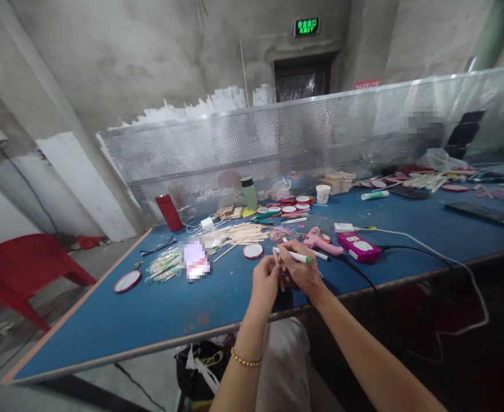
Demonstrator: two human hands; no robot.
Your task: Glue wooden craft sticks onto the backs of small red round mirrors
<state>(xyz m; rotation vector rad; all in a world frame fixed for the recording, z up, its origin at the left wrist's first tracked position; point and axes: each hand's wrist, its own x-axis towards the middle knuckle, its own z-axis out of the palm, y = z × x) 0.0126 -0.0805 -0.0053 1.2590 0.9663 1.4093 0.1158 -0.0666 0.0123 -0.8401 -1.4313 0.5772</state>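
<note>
Near the front edge of the blue table, my right hand (pixel 304 273) grips a white marker pen (pixel 295 255) with a green end, held slantwise. Close against it, my left hand (pixel 266 280) pinches a pale wooden craft stick (pixel 276 256), mostly hidden by the fingers. The pen's tip end is by the upper part of the stick; whether they touch I cannot tell. Just beyond my hands lies a round white disc with a red rim (pixel 252 251). A pile of craft sticks (pixel 247 233) and a heap of coloured bands (pixel 285 233) are behind it.
A pink glue gun (pixel 323 242) and a purple power strip (pixel 358 247) with cables lie right of my hands. Further left are a phone (pixel 196 260), bagged sticks (pixel 164 264) and another round disc (pixel 127 281). A green bottle (pixel 248 193) stands before the perforated metal screen (pixel 192 149).
</note>
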